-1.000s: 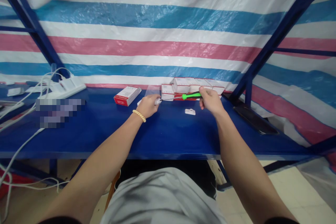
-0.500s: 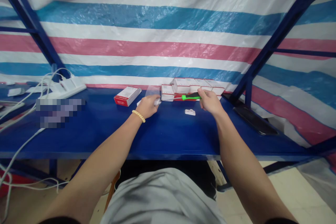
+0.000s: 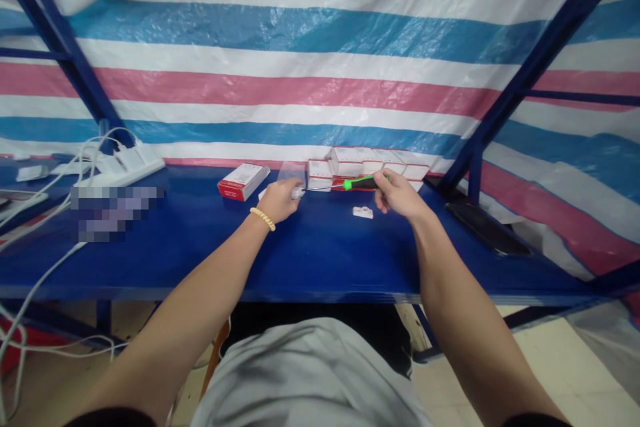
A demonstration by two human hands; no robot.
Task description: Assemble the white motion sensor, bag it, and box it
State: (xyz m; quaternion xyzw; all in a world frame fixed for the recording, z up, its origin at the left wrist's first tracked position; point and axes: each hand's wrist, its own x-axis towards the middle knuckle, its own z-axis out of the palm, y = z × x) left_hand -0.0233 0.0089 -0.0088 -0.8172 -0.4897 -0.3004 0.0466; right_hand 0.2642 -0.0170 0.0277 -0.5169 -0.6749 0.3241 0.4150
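L hand (image 3: 281, 200) & R hand (image 3: 400, 193) bare; pale-yellow twisted band (image 3: 263, 219) on L wrist (image 3: 269, 209). Lt-grey top (image 3: 310, 380) w/ darker creases in front, blk sleeves (image 3: 113, 417) both sides. Blk bottoms (image 3: 383, 330) below.

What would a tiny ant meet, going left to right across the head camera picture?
White power strip → red-and-white box → left hand → green-and-black screwdriver → right hand → flat black thing.

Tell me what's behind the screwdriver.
Behind the screwdriver sit white-and-red boxes, with the striped sheet beyond. The screwdriver and right hand hide parts of the boxes.
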